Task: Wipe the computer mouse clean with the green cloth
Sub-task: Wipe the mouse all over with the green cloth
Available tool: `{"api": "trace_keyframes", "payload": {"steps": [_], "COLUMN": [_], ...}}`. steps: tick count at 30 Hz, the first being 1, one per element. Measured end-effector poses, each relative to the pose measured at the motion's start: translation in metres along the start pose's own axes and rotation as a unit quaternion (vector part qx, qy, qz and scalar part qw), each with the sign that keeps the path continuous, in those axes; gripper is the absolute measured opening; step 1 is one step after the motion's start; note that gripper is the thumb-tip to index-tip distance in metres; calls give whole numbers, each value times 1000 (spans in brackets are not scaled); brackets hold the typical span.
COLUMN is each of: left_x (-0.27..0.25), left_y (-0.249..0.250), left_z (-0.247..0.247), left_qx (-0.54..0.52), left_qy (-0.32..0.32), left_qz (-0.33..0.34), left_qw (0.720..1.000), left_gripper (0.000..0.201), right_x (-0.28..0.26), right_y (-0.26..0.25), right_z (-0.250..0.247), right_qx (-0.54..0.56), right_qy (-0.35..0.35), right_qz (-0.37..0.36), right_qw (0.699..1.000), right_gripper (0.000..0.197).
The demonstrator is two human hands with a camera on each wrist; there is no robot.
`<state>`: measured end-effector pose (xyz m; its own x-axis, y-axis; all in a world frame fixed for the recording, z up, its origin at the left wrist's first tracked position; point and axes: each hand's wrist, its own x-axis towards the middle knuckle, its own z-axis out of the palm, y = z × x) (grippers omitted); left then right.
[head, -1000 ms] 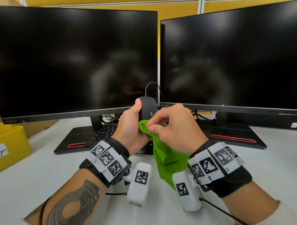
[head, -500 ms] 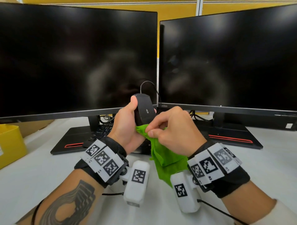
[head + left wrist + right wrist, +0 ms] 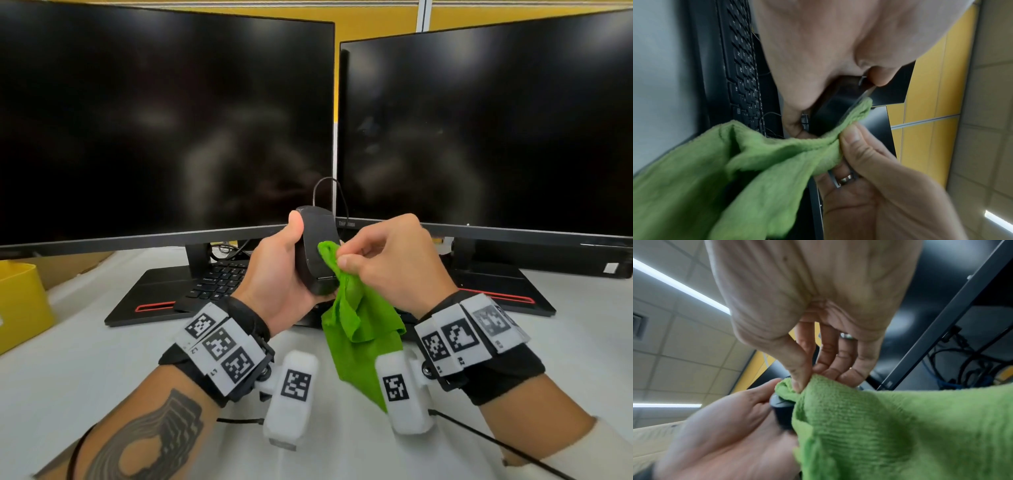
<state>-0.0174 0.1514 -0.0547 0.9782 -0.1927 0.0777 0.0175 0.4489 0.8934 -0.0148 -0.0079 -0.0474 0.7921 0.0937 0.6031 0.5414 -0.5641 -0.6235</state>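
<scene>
My left hand (image 3: 286, 274) holds a black wired computer mouse (image 3: 317, 240) upright above the desk, thumb along its left side, fingers wrapped behind it. In the left wrist view the mouse (image 3: 838, 100) sits between palm and thumb tip. My right hand (image 3: 387, 260) pinches a bunched corner of the green cloth (image 3: 359, 318) between thumb and fingertips and presses it on the mouse's right face. The rest of the cloth hangs down to the desk. In the right wrist view the cloth (image 3: 890, 426) covers most of the mouse (image 3: 782, 412).
Two dark monitors (image 3: 164, 130) (image 3: 489, 130) stand close behind the hands. A black keyboard (image 3: 219, 277) lies under the left monitor on its stand base. A yellow bin (image 3: 20, 301) stands at the left edge. The mouse cable (image 3: 325, 185) loops up behind the mouse.
The left hand has raised the mouse and turned it more upright. The right hand has slid the cloth corner up along the mouse's right side.
</scene>
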Motion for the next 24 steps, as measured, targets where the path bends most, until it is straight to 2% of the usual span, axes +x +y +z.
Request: {"api": "trace_keyframes", "payload": {"steps": [4, 8, 11, 17, 19, 24], "left_x": [2, 1, 2, 2, 2, 1], "left_y": [2, -3, -5, -3, -6, -11], "left_z": [-6, -1, 0, -7, -6, 2], "left_qx": [-10, -1, 1, -27, -21, -5], "left_qy": [19, 7, -1, 9, 5, -38], "left_qz": [4, -5, -3, 18, 14, -2], "left_qw": [1000, 1000, 1000, 999, 1000, 999], "left_gripper": [63, 65, 64, 68, 68, 69], "right_x": [-6, 4, 2, -10, -10, -7], "right_y": [-8, 5, 8, -8, -7, -5], "right_z": [12, -2, -4, 14, 11, 6], "right_qx": [-9, -17, -16, -16, -11, 15], "right_qy": [-80, 4, 14, -102, -91, -9], "right_qz": [-19, 24, 26, -31, -29, -29], "right_qw": [997, 1000, 999, 994, 995, 999], "right_gripper": [11, 12, 14, 10, 10, 11]}}
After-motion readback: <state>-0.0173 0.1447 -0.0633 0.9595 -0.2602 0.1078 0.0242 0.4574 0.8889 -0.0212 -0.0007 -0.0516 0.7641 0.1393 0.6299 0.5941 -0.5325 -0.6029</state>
